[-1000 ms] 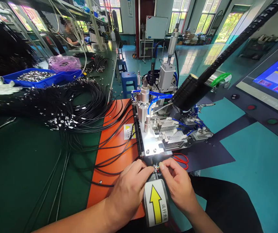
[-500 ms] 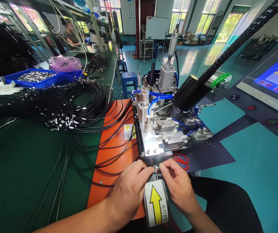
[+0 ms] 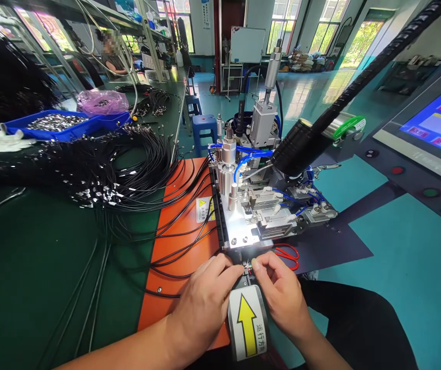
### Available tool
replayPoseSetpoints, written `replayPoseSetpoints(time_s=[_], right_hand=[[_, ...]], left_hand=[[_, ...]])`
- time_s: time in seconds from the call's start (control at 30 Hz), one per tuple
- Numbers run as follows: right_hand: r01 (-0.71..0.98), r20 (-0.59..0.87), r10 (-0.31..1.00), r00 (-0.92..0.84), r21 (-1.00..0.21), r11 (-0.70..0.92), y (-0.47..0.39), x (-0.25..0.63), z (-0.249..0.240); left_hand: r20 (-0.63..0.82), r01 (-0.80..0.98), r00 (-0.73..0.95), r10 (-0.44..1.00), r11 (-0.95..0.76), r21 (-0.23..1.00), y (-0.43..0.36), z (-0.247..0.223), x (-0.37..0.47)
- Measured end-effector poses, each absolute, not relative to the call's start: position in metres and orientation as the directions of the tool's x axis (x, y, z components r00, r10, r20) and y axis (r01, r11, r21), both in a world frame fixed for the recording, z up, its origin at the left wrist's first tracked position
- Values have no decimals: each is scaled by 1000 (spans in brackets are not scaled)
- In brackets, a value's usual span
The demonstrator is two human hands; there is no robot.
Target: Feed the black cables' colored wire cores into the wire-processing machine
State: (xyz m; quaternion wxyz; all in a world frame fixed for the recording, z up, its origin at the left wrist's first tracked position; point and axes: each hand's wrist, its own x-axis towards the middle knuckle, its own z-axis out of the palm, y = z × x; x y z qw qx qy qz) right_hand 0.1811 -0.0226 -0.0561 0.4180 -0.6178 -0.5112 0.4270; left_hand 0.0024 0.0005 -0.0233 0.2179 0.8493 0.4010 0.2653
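In the head view, my left hand [image 3: 208,295] is closed at the front of the machine, thumb and forefinger pinched at the end of a black cable [image 3: 166,294] that runs in beneath it from the left. Facing it across a small gap, my right hand [image 3: 280,293] pinches fine, bright wire ends [image 3: 247,266] between thumb and forefinger. Both sets of fingertips meet over a narrow dark track [image 3: 246,280], under a bright light. Just below them sits a rounded cover with a yellow arrow [image 3: 247,324]. What exactly lies inside the fingertips is partly hidden.
Metal machine [image 3: 243,205] with blue air tubes stands ahead on an orange plate [image 3: 182,216]. Cable bundles [image 3: 143,159] and a blue tray of small metal parts [image 3: 56,126] lie left. A control screen [image 3: 440,123] is right. A person [image 3: 112,56] sits far back.
Both hands keep almost the same place and pinch. The view has shifted very slightly; otherwise only tiny fingertip movement at the wires can be seen.
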Motion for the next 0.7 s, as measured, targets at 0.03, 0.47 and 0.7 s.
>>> replayPoseSetpoints(time_s=[0.03,0.47,0.7], right_hand=[[276,-100,988,115,-953,-129,-23,181,-56],[273,-120,986,114,-951,-148,-23,180,-60],[281,-135,982,133,-945,-168,-20,178,-61]], left_hand=[[271,566,540,797,-582,584,0,-24,2],[219,611,606,765,-624,487,0,-24,0],[206,644,656,726,-681,349,2,-13,0]])
